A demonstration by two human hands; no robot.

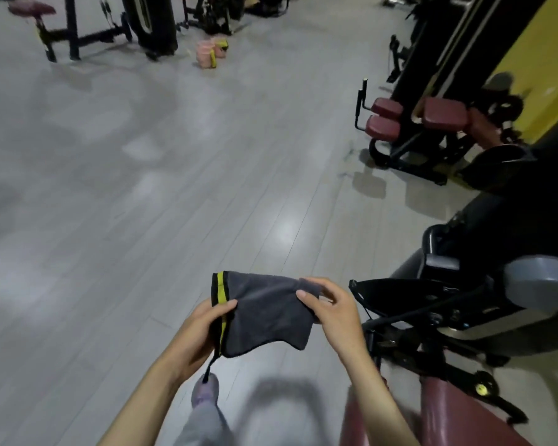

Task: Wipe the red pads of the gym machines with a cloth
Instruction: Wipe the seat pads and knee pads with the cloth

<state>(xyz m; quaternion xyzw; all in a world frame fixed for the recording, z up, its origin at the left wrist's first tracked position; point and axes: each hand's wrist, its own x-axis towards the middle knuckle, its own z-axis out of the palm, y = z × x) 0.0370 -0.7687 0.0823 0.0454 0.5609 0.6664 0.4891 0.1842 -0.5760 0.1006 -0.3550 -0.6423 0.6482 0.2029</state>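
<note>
The right grip (332,313) covers the right end of the cloth (264,317), and the left grip (203,329) hides part of its yellow-striped edge. The near red pad (458,420) is cut off by the picture's bottom edge. The shoe (205,389) is blurred. The pink objects (211,51) on the far floor are too blurred to identify.

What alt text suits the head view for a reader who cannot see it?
A person's left hand and right hand hold a dark grey cloth with a yellow-and-black edge stripe stretched between them above a grey plank floor. Black gym machines with dark red pads stand to the right, and another dark red pad sits at the lower right.
</note>
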